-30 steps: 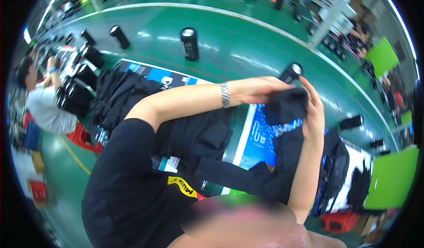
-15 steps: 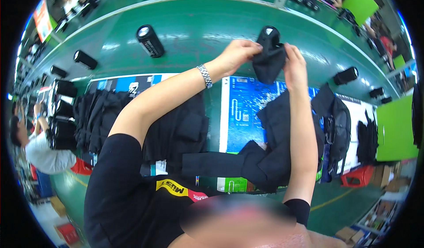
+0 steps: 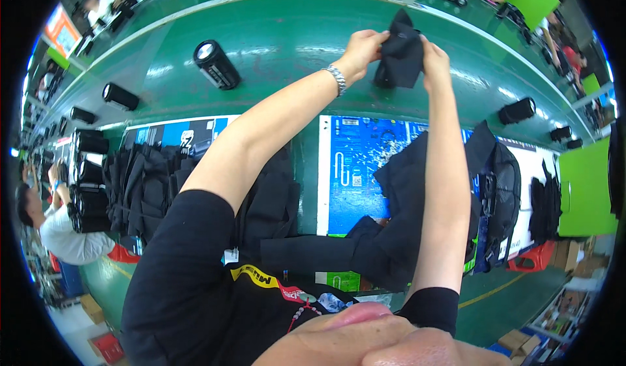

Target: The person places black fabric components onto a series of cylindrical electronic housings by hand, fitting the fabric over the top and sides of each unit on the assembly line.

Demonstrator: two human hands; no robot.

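Note:
On the green bench, a black cloth bag (image 3: pixel 401 52) hangs between my two hands, over a black cylinder (image 3: pixel 384 76) that looks like a portable speaker. Only the cylinder's lower left side shows; the cloth hides its top. My left hand (image 3: pixel 364 50) pinches the bag's left edge, with a metal bracelet on that wrist. At the opposite edge, my right hand (image 3: pixel 435 63) grips the cloth with its thumb and fingers closed. Another black cylinder (image 3: pixel 217 65) stands to the left, apart from my hands.
Piles of black cloth bags (image 3: pixel 140 183) lie left of me, and more black cloth (image 3: pixel 391 252) is heaped in front. Several cylinders line the bench, one at right (image 3: pixel 517 110). A green panel (image 3: pixel 590 187) stands far right. A co-worker (image 3: pixel 72 229) sits at left.
The cloth bag has moved up and away from me, and now covers the cylinder's top, which showed before. Both hands have moved farther out with it.

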